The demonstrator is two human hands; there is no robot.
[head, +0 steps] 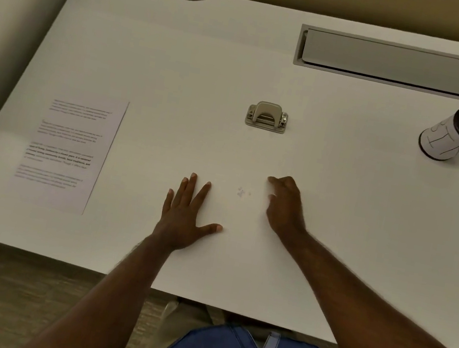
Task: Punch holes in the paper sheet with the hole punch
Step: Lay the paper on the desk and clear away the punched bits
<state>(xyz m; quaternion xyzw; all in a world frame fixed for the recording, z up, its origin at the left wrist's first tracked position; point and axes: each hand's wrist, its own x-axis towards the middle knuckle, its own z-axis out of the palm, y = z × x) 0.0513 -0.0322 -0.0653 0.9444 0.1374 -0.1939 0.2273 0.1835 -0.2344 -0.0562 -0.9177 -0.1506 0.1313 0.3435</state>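
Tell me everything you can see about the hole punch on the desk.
The hole punch is a small beige-grey two-hole model, apparently metal, with a rounded lever over a flat base and shiny fittings at both ends. It stands upright near the middle of the white desk, beyond both hands. Nothing touches it; the paper is not inserted.

We see the metal punch (267, 116) upright mid-table, and the printed sheet (69, 151) flat at the left, well apart
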